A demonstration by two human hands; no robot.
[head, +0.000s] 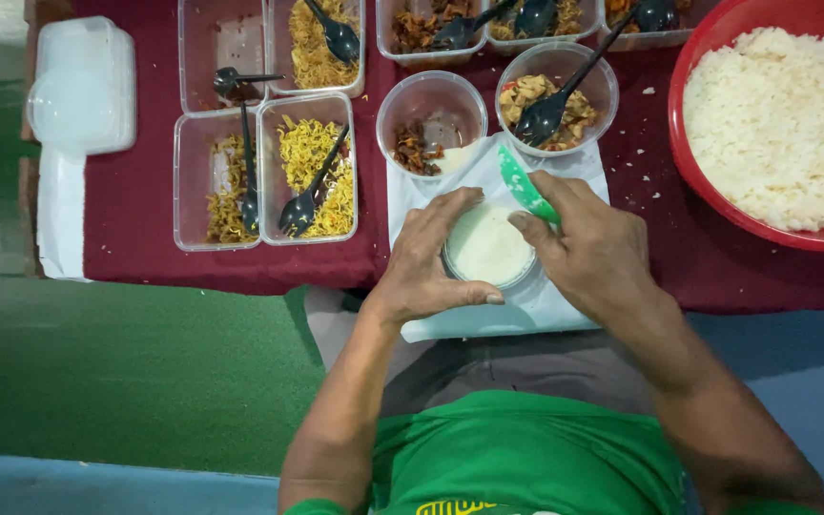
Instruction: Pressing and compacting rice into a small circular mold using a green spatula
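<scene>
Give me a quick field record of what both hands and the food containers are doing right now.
left hand: cups the rice cup, fingers around its rim
right hand: holds a green scoop over the cup
cup: filled with white rice, on white paper
rice bowl: red, at right, full
side dishes: clear tubs with black spoons
table: maroon cloth

Low table (145, 257) under maroon cloth; green floor (126, 372) left, blue strip (97, 486) along bottom; even light.

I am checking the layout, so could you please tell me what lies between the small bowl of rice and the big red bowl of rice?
In the head view, the right hand, holding a green scoop, lies between them.
</scene>
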